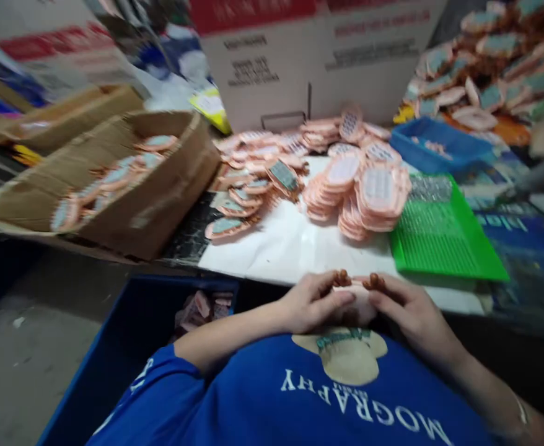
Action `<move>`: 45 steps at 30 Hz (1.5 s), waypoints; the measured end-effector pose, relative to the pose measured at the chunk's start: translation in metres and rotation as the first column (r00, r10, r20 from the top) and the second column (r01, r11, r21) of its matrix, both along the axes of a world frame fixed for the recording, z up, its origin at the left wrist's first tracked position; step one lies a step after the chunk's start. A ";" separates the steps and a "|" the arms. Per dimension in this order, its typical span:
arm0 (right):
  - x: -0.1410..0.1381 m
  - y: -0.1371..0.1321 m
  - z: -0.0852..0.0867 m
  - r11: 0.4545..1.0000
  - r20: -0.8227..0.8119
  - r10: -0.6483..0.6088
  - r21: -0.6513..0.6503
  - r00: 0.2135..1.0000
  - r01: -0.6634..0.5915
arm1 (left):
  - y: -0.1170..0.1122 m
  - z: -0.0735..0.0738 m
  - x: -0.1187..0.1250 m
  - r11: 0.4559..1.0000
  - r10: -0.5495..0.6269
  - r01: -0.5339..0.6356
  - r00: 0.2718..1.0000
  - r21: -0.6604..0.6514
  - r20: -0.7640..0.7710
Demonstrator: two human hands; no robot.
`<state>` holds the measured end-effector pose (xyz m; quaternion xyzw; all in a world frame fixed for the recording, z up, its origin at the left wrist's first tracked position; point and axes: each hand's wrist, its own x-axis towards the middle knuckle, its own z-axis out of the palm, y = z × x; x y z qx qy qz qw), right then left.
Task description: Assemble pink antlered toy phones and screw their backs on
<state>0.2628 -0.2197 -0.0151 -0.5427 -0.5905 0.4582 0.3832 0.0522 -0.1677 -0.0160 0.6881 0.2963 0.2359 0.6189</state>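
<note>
A: Where is the pale pink piece (359,302) to be found?

B: It is held between the two hands, in front of the blue shirt (253,396) and close to the near edge of the white sheet (276,251).

A: How is it gripped by the left hand (316,303)?

B: Its left end is grasped by partly curled fingers, with the thumb laid across the near side.

A: And by the right hand (404,306)?

B: The opposite end is pinched in the same manner, the thumb being pointed inward. Neither hand is spread wide, and neither is clenched into a fist.

A: Are any details seen on the piece?

B: Small brown knobs (375,282) are seen along its far edge, near the fingertips; its underside cannot be made out.

A: What is set nearby?

B: Beyond the hands, stacked pink pieces (378,192) are rested on the sheet, and to their right a green tray (474,244) is placed, just beside them.
</note>
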 end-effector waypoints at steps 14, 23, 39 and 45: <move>-0.004 -0.020 0.002 0.984 -0.063 -0.164 0.065 0.984 0.168 | -0.005 0.005 -0.001 0.996 -0.066 0.068 0.997 -0.063 0.039; -0.002 -0.017 -0.002 0.978 -0.079 -0.207 -0.019 0.975 0.206 | -0.002 0.006 0.002 0.993 -0.068 0.072 0.997 0.098 -0.041; 0.002 -0.005 -0.018 0.985 -0.284 -0.138 -0.138 0.949 0.102 | -0.002 0.007 0.002 0.966 0.003 0.015 0.998 0.259 -0.067; -0.015 -0.003 -0.003 0.985 -0.176 -0.166 -0.082 0.970 0.153 | -0.003 0.001 0.006 0.839 0.074 -0.025 0.995 0.544 -0.068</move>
